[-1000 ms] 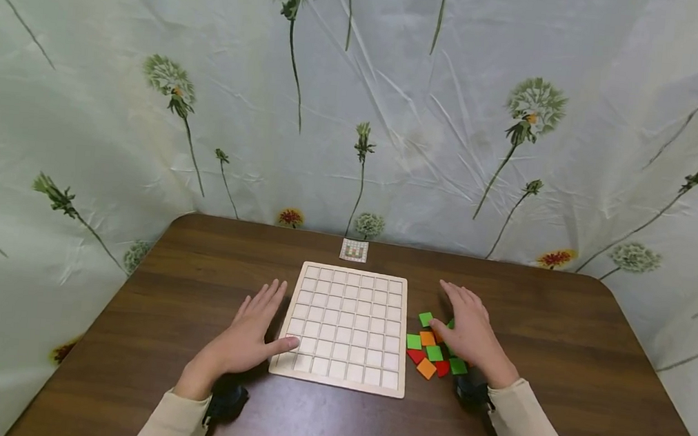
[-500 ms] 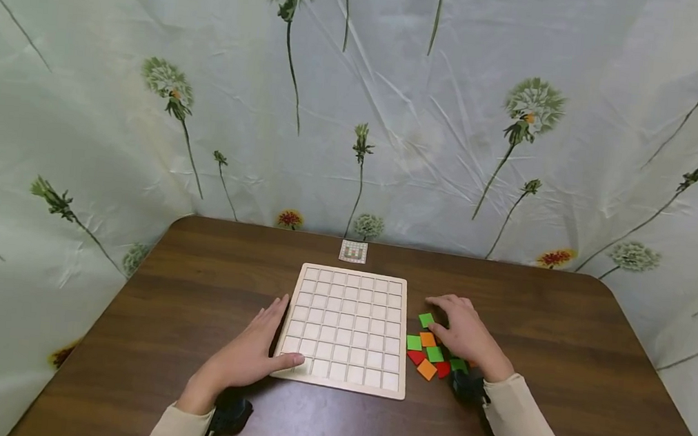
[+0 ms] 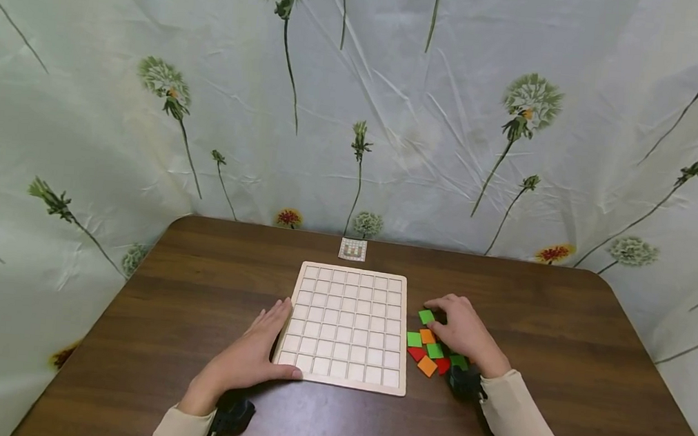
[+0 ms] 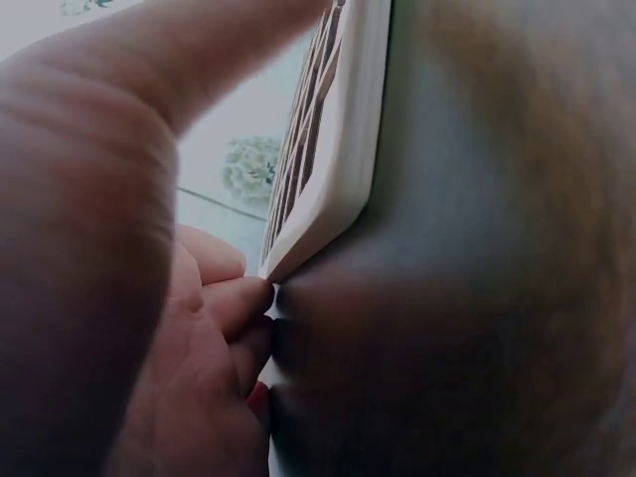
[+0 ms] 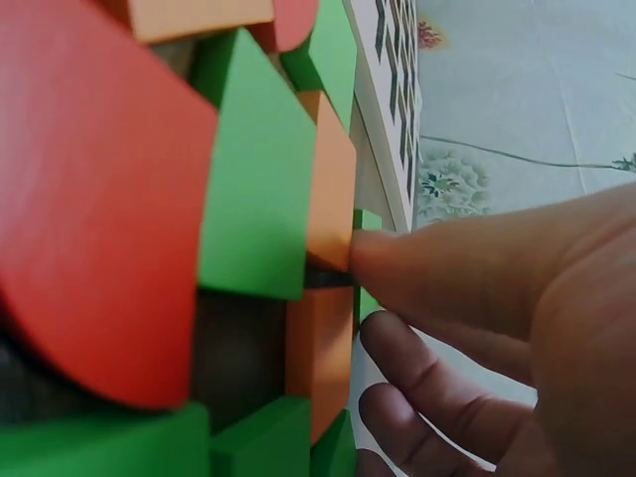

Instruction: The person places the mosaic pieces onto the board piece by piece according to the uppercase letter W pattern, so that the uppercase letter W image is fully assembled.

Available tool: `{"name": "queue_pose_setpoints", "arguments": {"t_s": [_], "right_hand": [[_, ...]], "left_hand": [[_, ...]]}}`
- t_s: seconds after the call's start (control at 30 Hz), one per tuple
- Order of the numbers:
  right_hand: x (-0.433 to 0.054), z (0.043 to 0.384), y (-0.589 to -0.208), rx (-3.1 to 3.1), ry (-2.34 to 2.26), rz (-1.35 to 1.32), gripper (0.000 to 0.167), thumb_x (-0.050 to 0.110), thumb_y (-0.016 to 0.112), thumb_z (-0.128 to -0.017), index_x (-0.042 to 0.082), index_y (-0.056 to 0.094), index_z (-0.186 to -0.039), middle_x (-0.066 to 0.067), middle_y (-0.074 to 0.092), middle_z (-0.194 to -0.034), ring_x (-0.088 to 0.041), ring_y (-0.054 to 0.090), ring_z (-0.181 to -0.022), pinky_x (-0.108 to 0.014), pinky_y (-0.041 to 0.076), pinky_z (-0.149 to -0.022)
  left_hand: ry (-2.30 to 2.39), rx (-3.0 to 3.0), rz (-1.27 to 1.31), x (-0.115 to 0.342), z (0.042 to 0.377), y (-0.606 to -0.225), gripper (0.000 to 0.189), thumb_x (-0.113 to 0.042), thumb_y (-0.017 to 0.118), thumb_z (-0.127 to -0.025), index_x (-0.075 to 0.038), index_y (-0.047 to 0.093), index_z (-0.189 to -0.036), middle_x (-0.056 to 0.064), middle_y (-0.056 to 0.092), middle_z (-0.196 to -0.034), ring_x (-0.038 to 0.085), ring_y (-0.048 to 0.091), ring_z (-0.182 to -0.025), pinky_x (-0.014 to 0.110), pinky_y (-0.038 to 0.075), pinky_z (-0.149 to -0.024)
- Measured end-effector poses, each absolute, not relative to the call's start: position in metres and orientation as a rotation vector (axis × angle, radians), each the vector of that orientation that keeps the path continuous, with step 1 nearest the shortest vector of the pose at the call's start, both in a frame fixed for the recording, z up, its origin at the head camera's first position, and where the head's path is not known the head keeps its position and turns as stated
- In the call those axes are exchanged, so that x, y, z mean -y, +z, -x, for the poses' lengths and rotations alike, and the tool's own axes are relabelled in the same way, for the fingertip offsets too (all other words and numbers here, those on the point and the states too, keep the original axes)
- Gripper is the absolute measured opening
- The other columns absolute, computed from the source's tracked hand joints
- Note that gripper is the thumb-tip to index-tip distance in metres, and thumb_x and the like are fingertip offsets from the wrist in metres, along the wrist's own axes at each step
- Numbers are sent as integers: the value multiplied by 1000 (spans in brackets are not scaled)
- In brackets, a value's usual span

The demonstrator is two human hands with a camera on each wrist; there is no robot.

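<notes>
A pale wooden grid board (image 3: pixel 346 322) lies on the table in front of me. My left hand (image 3: pixel 253 351) rests at its near left corner, straight fingers along the left edge and thumb along the front edge. The left wrist view shows the fingertips against the board's rim (image 4: pixel 343 189). Right of the board, my right hand (image 3: pixel 466 331) pinches a small green square tile (image 3: pixel 425 317) at the pile's far end, thumb on the near side and index finger behind. In the right wrist view the thumb partly covers this green tile (image 5: pixel 367 221); the index fingertip is hidden.
Loose green, orange (image 3: pixel 427 367) and red (image 3: pixel 416 353) tiles lie between the board and my right wrist, some hidden under that hand. Behind the board is a small printed pattern card (image 3: pixel 353 249). A flowered curtain (image 3: pixel 420 113) hangs beyond the brown table (image 3: pixel 539 318).
My right hand has moved left and lowered, its fingers closing about the green tile. My left hand has shifted right against the board, its thumb moving from over the grid to the front edge.
</notes>
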State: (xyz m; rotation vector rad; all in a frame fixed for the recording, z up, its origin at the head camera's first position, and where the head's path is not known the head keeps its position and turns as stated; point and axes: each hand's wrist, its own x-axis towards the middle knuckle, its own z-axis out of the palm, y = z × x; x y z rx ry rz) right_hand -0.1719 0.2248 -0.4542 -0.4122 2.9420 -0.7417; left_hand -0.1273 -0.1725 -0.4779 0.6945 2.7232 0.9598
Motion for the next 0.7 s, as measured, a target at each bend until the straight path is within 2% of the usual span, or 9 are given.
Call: {"name": "queue_pose_setpoints", "arguments": {"t_s": [0.43,0.7], "right_hand": [[-222,173,-454,-2967,-736,353,25,7,69,-94,-1,71,-118,-21,63,-118,-42,51,-112,-57,47,-97],[-219,172,-454,-2982,-695,356,30,8,72,-92,-2,70,-119,-23,62,-119,-44,51,-113,-59,46,-98]], "left_hand": [[957,-2717,-701,173,128,-478,123,-55,82,-77,5,13,-158,19,10,-166,33,7,-154,56,8,-122],[959,-2704,-698,173,128,-481,123,-59,80,-78,2,10,-159,16,8,-167,30,5,-154,54,6,-122]]}}
